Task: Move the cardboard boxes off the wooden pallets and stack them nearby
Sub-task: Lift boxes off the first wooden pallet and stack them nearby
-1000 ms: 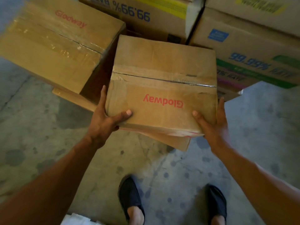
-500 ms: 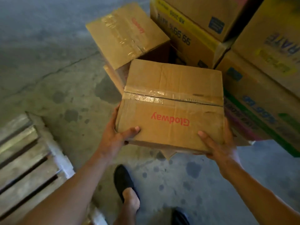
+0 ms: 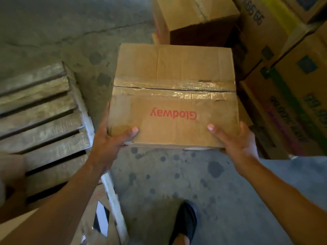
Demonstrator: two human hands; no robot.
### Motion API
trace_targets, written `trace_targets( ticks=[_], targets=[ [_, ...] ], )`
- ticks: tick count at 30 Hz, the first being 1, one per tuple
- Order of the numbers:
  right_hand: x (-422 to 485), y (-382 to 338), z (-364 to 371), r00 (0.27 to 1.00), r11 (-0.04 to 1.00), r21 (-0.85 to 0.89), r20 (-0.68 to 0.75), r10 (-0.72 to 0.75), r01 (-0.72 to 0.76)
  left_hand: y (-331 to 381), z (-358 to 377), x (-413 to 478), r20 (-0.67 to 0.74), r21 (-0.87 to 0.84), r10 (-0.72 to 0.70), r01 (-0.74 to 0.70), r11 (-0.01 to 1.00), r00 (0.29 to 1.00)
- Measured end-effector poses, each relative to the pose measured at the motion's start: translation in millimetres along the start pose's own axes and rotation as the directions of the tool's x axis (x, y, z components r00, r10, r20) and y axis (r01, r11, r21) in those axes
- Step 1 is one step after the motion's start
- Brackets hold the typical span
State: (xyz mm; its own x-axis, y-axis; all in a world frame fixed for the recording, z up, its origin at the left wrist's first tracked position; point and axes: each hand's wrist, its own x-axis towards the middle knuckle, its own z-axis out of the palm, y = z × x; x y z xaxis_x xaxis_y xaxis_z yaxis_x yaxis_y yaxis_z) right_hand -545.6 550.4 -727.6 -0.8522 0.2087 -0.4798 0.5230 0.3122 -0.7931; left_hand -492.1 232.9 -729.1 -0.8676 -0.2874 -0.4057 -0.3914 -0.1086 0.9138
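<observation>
Crowding frame's right, stacked cartons (image 3: pixel 292 96) flanked Glodway box (image 3: pixel 173 96), clamped btw left hand (image 3: pixel 108 144) & right hand (image 3: pixel 237 140); pallet (image 3: pixel 39 110) at left prob. nearer than before.

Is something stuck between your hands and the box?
No, nothing visible. The left hand and the right hand touch the box directly, holding it by its near corners with the thumbs on top.

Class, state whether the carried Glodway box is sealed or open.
Sealed: clear tape covers the closed flap seam on the Glodway box.
</observation>
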Motion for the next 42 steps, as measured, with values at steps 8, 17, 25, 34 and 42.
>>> trace_targets(
  ticks=[8, 17, 25, 34, 42],
  targets=[
    [-71.2, -35.6, 109.3, 0.976, 0.992, 0.016, 0.178, -0.124, 0.123, -0.4, -132.0, -54.7, -0.119, -0.03, 0.109, -0.113, 0.993, 0.987],
    [-196.9, -55.7, 291.5, 0.924, 0.956, 0.051, 0.247, -0.291, 0.288, -15.9, -352.6, -127.7, -0.212, 0.056, 0.219, -0.212, 0.976, 0.952],
    [-241.0, -14.3, 397.7, 0.924, 0.956, -0.036, 0.272, -0.27, 0.29, -81.3, -454.4, -149.2, -0.253, 0.002, 0.162, -0.166, 0.986, 0.954],
    [-224.0, 37.0, 458.5, 0.907, 0.925, -0.195, 0.34, -0.249, 0.327, -160.5, -505.6, -133.3, -0.36, 0.171, -0.081, 0.151, 0.974, 0.929],
    [-213.7, 62.2, 469.1, 0.918, 0.883, -0.372, 0.37, -0.142, 0.287, -187.7, -505.5, -114.5, -0.485, 0.514, -0.178, 0.444, 0.734, 0.856]
  ],
)
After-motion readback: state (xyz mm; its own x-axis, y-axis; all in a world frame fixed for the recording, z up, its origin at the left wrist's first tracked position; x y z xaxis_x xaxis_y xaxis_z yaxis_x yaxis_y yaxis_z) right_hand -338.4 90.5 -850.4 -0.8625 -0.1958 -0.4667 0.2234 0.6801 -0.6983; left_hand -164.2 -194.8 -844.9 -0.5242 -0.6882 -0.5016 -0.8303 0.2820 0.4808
